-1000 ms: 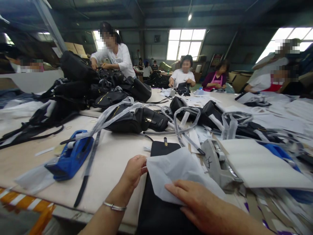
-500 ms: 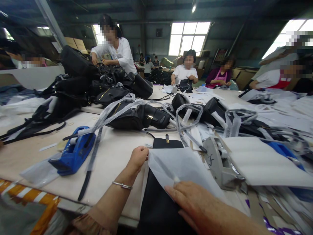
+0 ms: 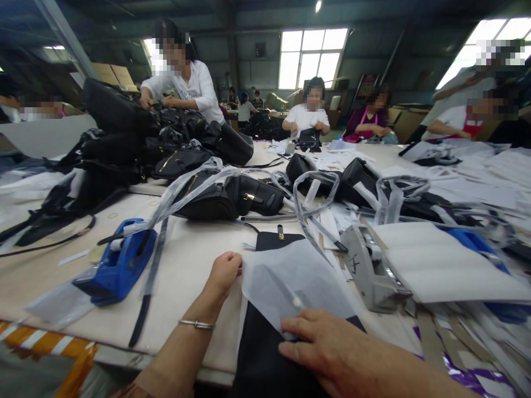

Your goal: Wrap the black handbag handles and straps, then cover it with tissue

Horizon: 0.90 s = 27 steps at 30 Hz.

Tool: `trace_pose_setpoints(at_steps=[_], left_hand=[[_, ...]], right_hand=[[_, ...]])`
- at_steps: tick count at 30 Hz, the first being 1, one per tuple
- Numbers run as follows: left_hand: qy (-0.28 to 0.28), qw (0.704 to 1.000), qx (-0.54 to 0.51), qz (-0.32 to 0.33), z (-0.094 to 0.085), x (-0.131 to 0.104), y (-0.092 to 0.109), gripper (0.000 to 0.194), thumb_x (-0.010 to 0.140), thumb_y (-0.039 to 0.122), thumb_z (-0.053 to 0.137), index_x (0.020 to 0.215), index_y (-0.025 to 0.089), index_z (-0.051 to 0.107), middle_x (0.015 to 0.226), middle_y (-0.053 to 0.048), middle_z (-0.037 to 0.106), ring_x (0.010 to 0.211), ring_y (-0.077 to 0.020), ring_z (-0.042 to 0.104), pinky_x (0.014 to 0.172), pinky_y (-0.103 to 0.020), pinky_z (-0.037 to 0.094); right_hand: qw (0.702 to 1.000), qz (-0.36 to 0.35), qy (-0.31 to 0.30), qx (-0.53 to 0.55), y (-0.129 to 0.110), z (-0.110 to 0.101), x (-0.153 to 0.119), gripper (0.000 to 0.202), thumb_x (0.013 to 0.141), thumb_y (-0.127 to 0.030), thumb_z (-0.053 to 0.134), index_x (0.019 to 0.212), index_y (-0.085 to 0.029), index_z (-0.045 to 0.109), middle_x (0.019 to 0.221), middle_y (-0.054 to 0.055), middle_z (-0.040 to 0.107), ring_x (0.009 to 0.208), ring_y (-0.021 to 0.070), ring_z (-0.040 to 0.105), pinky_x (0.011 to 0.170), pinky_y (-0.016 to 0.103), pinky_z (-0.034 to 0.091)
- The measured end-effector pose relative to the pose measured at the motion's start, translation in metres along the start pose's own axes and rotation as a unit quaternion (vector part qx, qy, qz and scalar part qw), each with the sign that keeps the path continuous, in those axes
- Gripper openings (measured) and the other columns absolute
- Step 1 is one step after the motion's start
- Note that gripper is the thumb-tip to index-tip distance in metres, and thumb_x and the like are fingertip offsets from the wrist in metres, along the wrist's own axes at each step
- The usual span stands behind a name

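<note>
A black bag lies at the table's front edge, its flap with a small gold clasp at the far end. Over its upper part is a translucent white sheet. My left hand, with a silver bangle on the wrist, pinches the sheet's left corner between closed fingers. My right hand rests on the sheet's lower edge and the black bag, fingers stretched out and somewhat apart. Something small and pale shows by the sheet's middle, too blurred to name.
Blue tape dispenser at left, grey tape dispenser at right beside white foam sheets. Black bags with plastic-wrapped straps lie beyond; more are piled at the back left. Several people work around the table. Paper scraps cover the right side.
My right hand has moved down slightly, its fingers a little more spread. The sheet has turned slightly and shows more black at its lower right. The whole view has shifted a little.
</note>
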State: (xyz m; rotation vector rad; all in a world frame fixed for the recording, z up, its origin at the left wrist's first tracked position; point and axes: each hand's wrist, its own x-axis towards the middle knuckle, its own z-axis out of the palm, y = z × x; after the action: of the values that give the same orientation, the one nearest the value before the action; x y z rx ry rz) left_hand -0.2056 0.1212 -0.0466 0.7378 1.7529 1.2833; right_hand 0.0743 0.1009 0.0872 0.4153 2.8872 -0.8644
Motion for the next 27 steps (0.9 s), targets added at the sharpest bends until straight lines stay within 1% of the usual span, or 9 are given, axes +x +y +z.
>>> trace_pose_setpoints(at_steps=[2,5,8,11,14,16,19,23,27], left_hand=[[-0.005,1.0,0.012,0.012,0.005,0.005,0.003,0.019,0.067,0.036,0.058,0.062,0.019,0.052,0.063,0.001,0.054,0.063,-0.0139,0.055,0.06,-0.024,0.047],[-0.011,0.998,0.044,0.04,0.015,0.015,0.007,0.019,0.069,0.035,0.056,0.06,0.019,0.052,0.059,0.002,0.053,0.059,-0.014,0.054,0.058,-0.024,0.045],[-0.013,0.993,0.095,0.073,0.025,0.025,0.011,0.016,0.069,0.031,0.055,0.057,0.019,0.053,0.053,0.003,0.051,0.054,-0.0134,0.049,0.055,-0.024,0.039],[-0.009,0.982,0.155,0.107,0.034,0.034,0.013,0.013,0.069,0.025,0.055,0.058,0.019,0.058,0.054,0.002,0.054,0.056,-0.014,0.048,0.058,-0.025,0.037],[-0.008,0.969,0.21,0.131,0.04,0.04,0.016,0.014,0.07,0.019,0.056,0.057,0.018,0.059,0.056,0.001,0.056,0.06,-0.0149,0.05,0.063,-0.026,0.037],[-0.007,0.961,0.24,0.139,0.042,0.043,0.017,0.016,0.071,0.017,0.056,0.056,0.018,0.059,0.056,0.0,0.057,0.062,-0.0153,0.051,0.064,-0.026,0.038],[-0.007,0.951,0.274,0.143,0.043,0.044,0.018,0.017,0.074,0.016,0.056,0.058,0.017,0.062,0.059,-0.001,0.06,0.064,-0.0158,0.054,0.066,-0.027,0.039],[-0.016,0.944,0.298,0.142,0.042,0.043,0.017,0.015,0.075,0.015,0.056,0.064,0.016,0.066,0.067,-0.003,0.066,0.07,-0.0165,0.059,0.069,-0.026,0.042],[-0.028,0.94,0.311,0.136,0.041,0.042,0.014,0.014,0.079,0.016,0.058,0.068,0.015,0.066,0.07,-0.002,0.067,0.071,-0.0149,0.06,0.07,-0.027,0.045]], right_hand=[[1.0,-0.011,-0.016,0.011,-0.003,-0.001,0.003,0.057,0.079,-0.004,0.056,0.132,-0.025,0.06,0.141,0.007,0.056,0.124,0.0269,0.054,0.104,0.038,0.043],[0.999,-0.019,-0.025,0.018,-0.001,0.002,0.004,0.058,0.081,-0.007,0.059,0.133,-0.031,0.058,0.146,0.006,0.05,0.127,0.0272,0.053,0.106,0.039,0.044],[1.0,0.007,0.005,0.004,0.007,0.012,0.003,0.077,0.079,-0.008,0.061,0.149,-0.032,0.038,0.156,0.012,0.036,0.135,0.0312,0.045,0.109,0.045,0.042],[0.996,0.068,0.042,-0.028,0.016,0.022,0.004,0.1,0.074,-0.011,0.066,0.157,-0.025,0.012,0.162,0.016,0.013,0.146,0.0395,0.02,0.114,0.061,0.028],[0.994,0.109,0.023,-0.012,0.018,0.022,0.012,0.107,0.073,-0.017,0.067,0.157,-0.022,0.001,0.163,0.015,0.003,0.148,0.0388,0.008,0.116,0.064,0.018],[0.992,0.117,-0.035,0.019,0.016,0.016,0.018,0.1,0.075,-0.019,0.066,0.157,-0.027,0.011,0.163,0.011,0.006,0.148,0.0378,0.011,0.116,0.063,0.018],[0.986,0.125,-0.096,0.047,0.012,0.008,0.026,0.08,0.077,-0.021,0.065,0.15,-0.037,0.036,0.164,0.006,0.009,0.148,0.0401,0.011,0.114,0.066,0.015],[0.983,0.146,-0.051,0.099,0.014,0.008,0.029,0.069,0.079,-0.023,0.065,0.143,-0.04,0.046,0.165,-0.002,-0.006,0.148,0.0372,0.011,0.118,0.057,0.016],[0.965,0.188,-0.032,0.18,0.017,0.011,0.03,0.055,0.083,-0.029,0.063,0.137,-0.038,0.055,0.164,-0.006,-0.009,0.146,0.0311,0.026,0.119,0.044,0.025]])
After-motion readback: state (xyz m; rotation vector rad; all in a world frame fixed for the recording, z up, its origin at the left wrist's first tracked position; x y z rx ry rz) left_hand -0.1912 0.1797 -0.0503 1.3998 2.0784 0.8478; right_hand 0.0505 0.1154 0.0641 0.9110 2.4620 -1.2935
